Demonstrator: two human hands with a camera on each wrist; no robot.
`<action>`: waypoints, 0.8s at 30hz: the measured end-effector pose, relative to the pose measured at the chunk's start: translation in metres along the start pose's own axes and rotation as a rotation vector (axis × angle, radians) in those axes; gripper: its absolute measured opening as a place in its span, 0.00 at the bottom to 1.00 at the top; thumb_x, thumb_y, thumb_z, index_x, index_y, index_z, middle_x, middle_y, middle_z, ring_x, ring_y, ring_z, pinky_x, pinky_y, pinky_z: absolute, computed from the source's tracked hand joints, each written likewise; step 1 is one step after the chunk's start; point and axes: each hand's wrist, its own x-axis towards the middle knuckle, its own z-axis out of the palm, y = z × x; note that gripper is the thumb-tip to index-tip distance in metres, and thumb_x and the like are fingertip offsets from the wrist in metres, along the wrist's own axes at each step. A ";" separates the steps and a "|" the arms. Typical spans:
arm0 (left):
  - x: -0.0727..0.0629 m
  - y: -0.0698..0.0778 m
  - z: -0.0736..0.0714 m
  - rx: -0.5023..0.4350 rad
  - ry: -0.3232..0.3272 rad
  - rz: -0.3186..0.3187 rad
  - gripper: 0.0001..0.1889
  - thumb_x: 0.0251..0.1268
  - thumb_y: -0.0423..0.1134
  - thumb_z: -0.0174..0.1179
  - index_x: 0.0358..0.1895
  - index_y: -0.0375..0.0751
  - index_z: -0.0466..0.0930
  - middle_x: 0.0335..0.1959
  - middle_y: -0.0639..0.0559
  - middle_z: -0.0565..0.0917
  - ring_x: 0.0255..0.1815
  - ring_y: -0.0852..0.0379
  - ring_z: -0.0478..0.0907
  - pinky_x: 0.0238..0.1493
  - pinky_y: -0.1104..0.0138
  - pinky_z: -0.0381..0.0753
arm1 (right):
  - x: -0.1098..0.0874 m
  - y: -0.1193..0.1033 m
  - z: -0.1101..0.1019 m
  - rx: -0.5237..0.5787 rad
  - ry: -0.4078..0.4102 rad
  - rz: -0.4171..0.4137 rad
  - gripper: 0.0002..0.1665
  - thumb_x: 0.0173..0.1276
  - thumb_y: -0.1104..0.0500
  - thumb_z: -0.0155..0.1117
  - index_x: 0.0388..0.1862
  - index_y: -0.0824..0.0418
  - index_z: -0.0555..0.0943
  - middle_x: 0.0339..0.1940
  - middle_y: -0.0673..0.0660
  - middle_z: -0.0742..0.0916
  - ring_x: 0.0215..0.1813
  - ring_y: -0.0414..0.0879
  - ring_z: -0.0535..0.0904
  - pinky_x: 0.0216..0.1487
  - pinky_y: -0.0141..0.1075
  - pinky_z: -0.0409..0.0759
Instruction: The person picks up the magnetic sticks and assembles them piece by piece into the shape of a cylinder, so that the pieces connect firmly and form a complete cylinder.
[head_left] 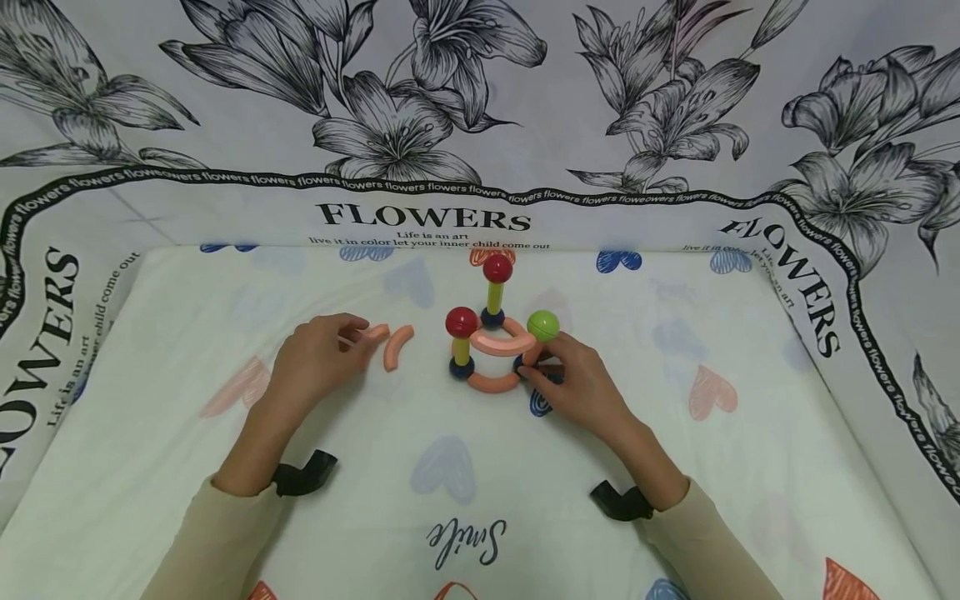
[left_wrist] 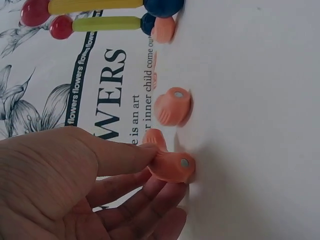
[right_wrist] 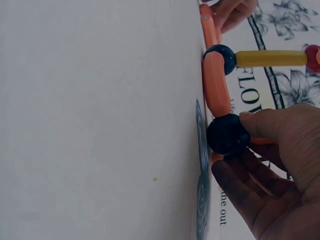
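Note:
My left hand (head_left: 318, 354) pinches a curved orange magnetic stick (left_wrist: 172, 167) between thumb and fingers, close over the cloth. Just right of it lies another curved orange stick (head_left: 396, 350). In the middle stands a ball-and-stick structure with a ring of curved orange sticks (head_left: 493, 383) joined by dark blue balls. Yellow rods (head_left: 495, 297) rise from two of these balls, each topped by a red ball (head_left: 498, 268). A raised curved stick (head_left: 501, 343) runs toward a green ball (head_left: 543, 326). My right hand (head_left: 581, 383) pinches the near-right dark blue ball (right_wrist: 228, 135).
A white cloth printed with hearts (head_left: 444, 471) covers the table. Behind it and along the sides hangs fabric with black line-drawn flowers and lettering (head_left: 423, 218). A black strap end (head_left: 306, 473) sticks out at each wrist.

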 end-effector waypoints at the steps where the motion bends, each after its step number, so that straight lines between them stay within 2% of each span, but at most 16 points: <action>1: 0.000 -0.001 -0.001 -0.004 -0.004 -0.002 0.32 0.76 0.62 0.59 0.64 0.36 0.84 0.54 0.36 0.90 0.55 0.38 0.88 0.54 0.45 0.83 | 0.000 0.000 0.000 0.000 0.000 0.000 0.11 0.70 0.64 0.74 0.48 0.59 0.83 0.49 0.56 0.88 0.54 0.48 0.89 0.54 0.41 0.90; 5: 0.002 -0.004 -0.006 -0.035 -0.024 -0.007 0.31 0.77 0.62 0.59 0.63 0.37 0.84 0.56 0.37 0.90 0.57 0.37 0.88 0.56 0.45 0.84 | 0.000 -0.001 0.000 -0.004 0.002 0.004 0.11 0.70 0.63 0.75 0.48 0.58 0.83 0.49 0.56 0.88 0.53 0.48 0.89 0.53 0.40 0.90; 9: 0.004 -0.006 -0.008 -0.069 -0.049 -0.010 0.31 0.76 0.62 0.61 0.63 0.38 0.85 0.51 0.39 0.92 0.57 0.38 0.88 0.52 0.48 0.87 | 0.000 0.000 0.000 -0.003 0.005 0.000 0.11 0.70 0.63 0.74 0.48 0.58 0.82 0.48 0.56 0.88 0.53 0.48 0.89 0.53 0.40 0.90; 14: 0.006 -0.009 -0.008 -0.110 -0.101 -0.021 0.29 0.75 0.59 0.63 0.63 0.38 0.85 0.42 0.44 0.94 0.53 0.42 0.89 0.43 0.60 0.86 | -0.001 0.000 0.001 -0.003 0.008 0.001 0.11 0.70 0.64 0.74 0.48 0.58 0.82 0.48 0.55 0.88 0.53 0.48 0.89 0.52 0.39 0.90; 17: 0.008 -0.013 -0.008 -0.131 -0.126 -0.013 0.29 0.75 0.58 0.63 0.63 0.37 0.85 0.40 0.45 0.94 0.51 0.44 0.90 0.40 0.66 0.83 | -0.001 -0.001 0.001 -0.005 0.007 0.003 0.11 0.70 0.64 0.74 0.48 0.58 0.82 0.48 0.55 0.88 0.53 0.47 0.89 0.52 0.39 0.90; 21: 0.009 -0.017 -0.010 -0.172 -0.160 -0.001 0.28 0.75 0.56 0.64 0.64 0.37 0.83 0.45 0.43 0.93 0.51 0.46 0.90 0.40 0.67 0.83 | 0.000 -0.001 0.001 -0.010 0.008 -0.002 0.11 0.70 0.63 0.75 0.48 0.58 0.82 0.48 0.55 0.88 0.53 0.47 0.89 0.52 0.40 0.91; 24: 0.009 -0.018 -0.012 -0.203 -0.184 -0.006 0.27 0.75 0.55 0.65 0.65 0.37 0.83 0.52 0.40 0.91 0.52 0.47 0.89 0.42 0.68 0.83 | -0.001 -0.001 0.001 -0.020 0.012 0.000 0.11 0.70 0.63 0.75 0.48 0.58 0.82 0.49 0.55 0.88 0.53 0.48 0.89 0.52 0.40 0.91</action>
